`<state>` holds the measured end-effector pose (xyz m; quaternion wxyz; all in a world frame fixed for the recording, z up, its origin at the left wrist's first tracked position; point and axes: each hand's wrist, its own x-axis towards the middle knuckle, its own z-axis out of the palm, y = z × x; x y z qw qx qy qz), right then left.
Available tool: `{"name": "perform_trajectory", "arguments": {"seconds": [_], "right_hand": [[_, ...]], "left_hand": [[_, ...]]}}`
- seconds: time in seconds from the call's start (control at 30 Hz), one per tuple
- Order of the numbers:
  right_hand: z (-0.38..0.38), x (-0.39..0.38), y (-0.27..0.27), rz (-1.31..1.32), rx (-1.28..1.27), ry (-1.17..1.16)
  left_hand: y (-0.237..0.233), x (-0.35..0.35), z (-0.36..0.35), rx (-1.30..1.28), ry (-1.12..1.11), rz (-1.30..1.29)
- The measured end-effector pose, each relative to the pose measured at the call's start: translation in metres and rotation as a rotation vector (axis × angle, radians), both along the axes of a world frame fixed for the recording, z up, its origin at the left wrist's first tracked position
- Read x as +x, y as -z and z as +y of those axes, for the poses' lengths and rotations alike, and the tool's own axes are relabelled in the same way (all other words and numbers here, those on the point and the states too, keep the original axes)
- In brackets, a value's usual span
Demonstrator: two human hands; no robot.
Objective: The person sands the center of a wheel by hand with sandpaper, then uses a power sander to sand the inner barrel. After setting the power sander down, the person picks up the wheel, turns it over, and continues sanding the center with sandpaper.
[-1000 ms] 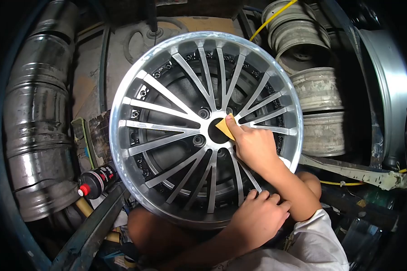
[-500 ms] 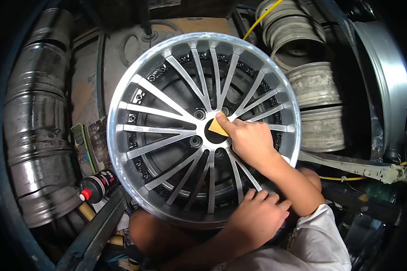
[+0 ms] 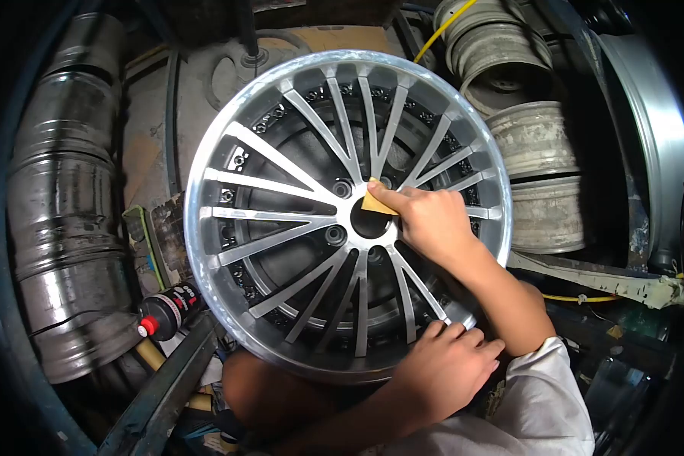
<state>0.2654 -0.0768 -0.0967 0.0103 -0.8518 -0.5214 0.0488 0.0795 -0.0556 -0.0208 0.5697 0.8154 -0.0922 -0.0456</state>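
Observation:
A silver multi-spoke alloy wheel (image 3: 277, 156) faces up in front of me, with a bright lip and a dark centre hole. My right hand (image 3: 437, 228) is at the hub, pinching a small folded piece of yellow sandpaper (image 3: 375, 202). The sandpaper lies against the hub's face and covers part of the hole's upper edge. Lower right, my left hand (image 3: 448, 368) hooks its bent fingers over the rim's near edge, gripping the wheel. Its palm is hidden from view.
Stacked steel wheels (image 3: 68, 228) line the left side, and dusty ones (image 3: 536, 140) stand on the right. A black bottle with a red cap (image 3: 167, 313) lies beside a metal bar (image 3: 159, 391). A large silver rim (image 3: 650, 114) stands far right.
The whole scene has shifted slightly right in view. My right hand stays at the hub, with the sandpaper a little higher against the hole's edge. My left hand keeps its place on the rim.

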Motion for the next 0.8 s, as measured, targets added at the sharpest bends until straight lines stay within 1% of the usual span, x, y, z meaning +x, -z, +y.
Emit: {"name": "perform_trajectory", "arguments": {"seconds": [0.03, 0.07, 0.13, 0.17, 0.2, 0.3, 0.33, 0.37, 0.43, 0.47, 0.5, 0.57, 0.63, 0.7, 0.77, 0.8], "right_hand": [[0.003, -0.001, -0.001, 0.019, -0.025, 0.026], [0.007, -0.002, 0.002, 0.008, 0.012, -0.007], [0.007, -0.007, 0.009, -0.015, 0.073, -0.044], [0.005, 0.000, 0.006, -0.018, 0.052, -0.056], [0.001, 0.001, 0.002, -0.008, 0.035, -0.033], [0.007, -0.005, -0.001, -0.021, 0.025, 0.003], [0.011, -0.009, -0.008, 0.000, -0.002, -0.046], [0.008, -0.006, -0.004, 0.011, 0.025, -0.045], [0.004, 0.001, 0.004, 0.036, 0.085, -0.028], [0.002, 0.003, -0.002, 0.098, 0.075, 0.032], [0.005, 0.003, -0.007, 0.118, 0.069, 0.044], [0.013, -0.006, -0.016, 0.091, 0.048, 0.047], [0.012, -0.007, -0.012, 0.146, 0.074, 0.037], [0.004, 0.006, -0.009, 0.185, 0.102, 0.046], [0.005, 0.008, -0.015, 0.199, -0.016, 0.090], [0.011, 0.002, -0.019, 0.184, 0.046, 0.046]], "left_hand": [[0.000, 0.001, 0.000, -0.008, 0.016, 0.010], [0.000, 0.000, 0.001, 0.034, 0.034, 0.040], [0.000, 0.004, -0.001, 0.054, -0.026, 0.013], [0.001, 0.004, -0.002, 0.065, -0.049, 0.003], [0.005, 0.005, -0.004, 0.016, -0.060, 0.000], [0.004, 0.003, 0.000, 0.107, -0.024, 0.036], [0.004, 0.003, 0.001, 0.102, -0.041, 0.024], [0.002, 0.003, 0.001, 0.090, -0.050, 0.012], [0.000, 0.000, -0.002, 0.027, -0.022, 0.012], [-0.002, 0.000, -0.002, -0.015, -0.001, 0.016], [-0.002, 0.001, 0.001, -0.049, 0.010, 0.017], [0.000, -0.002, 0.002, 0.009, -0.023, -0.003], [-0.006, -0.001, 0.005, 0.065, -0.013, 0.019], [-0.007, -0.001, 0.002, 0.023, 0.003, 0.011], [-0.005, -0.001, 0.007, 0.040, -0.013, 0.003], [-0.006, -0.003, 0.006, 0.057, -0.013, 0.007]]}}
